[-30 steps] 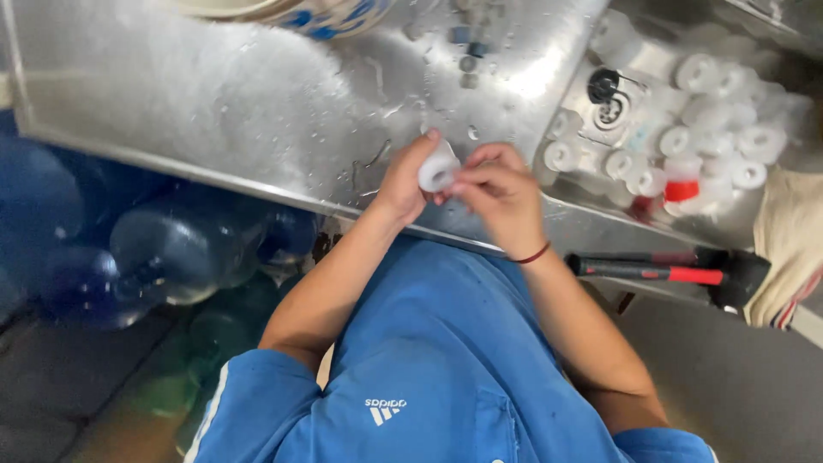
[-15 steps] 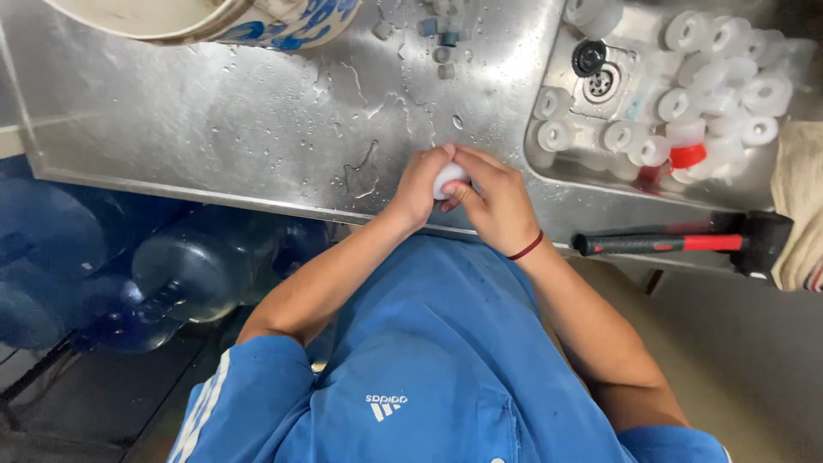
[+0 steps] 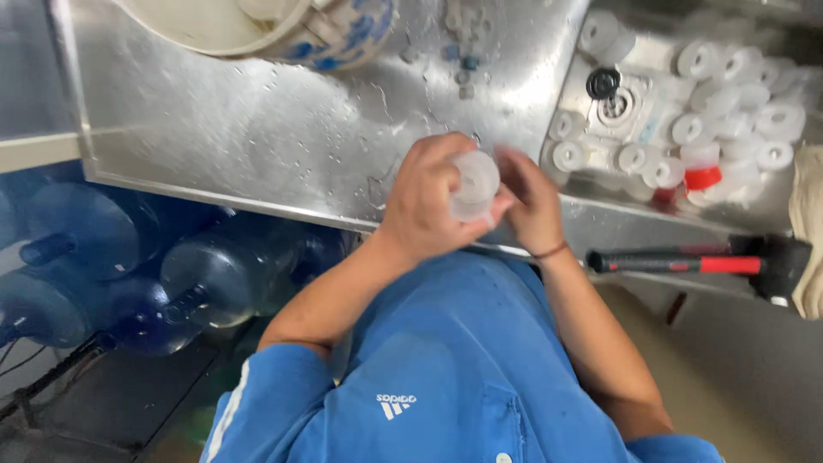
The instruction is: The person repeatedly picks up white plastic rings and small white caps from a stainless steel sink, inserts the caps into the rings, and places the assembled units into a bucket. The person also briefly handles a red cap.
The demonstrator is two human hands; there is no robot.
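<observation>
From the head camera, we see a small translucent white plastic cap [image 3: 474,184] held up between our two hands, just above the near edge of the wet stainless-steel counter [image 3: 257,129]. We judge the cap to be light and fairly stiff, with a thin flexible skirt. Since water beads lie all over the counter, it is probably slick, so a grip around its side wall would serve better than a pinch on its smooth top.

Our left hand [image 3: 429,206] is curled around the cap from the side, fingers closed on its wall and the thumb pressed against the near part. Our right hand [image 3: 531,201] meets it from the other side. Its fingertips touch the cap's rim and are only partly bent, more a steadying pinch than a full clasp. A thin dark band sits on that wrist.

To the right, the steel sink basin [image 3: 639,60] holds many more white caps [image 3: 737,111] around the drain, one with a red part [image 3: 701,176]. A red-and-black handled tool [image 3: 694,261] lies by the counter edge. A cream bucket with blue print [image 3: 283,34] stands at the top, and large blue water bottles [image 3: 129,266] lie below the counter.
</observation>
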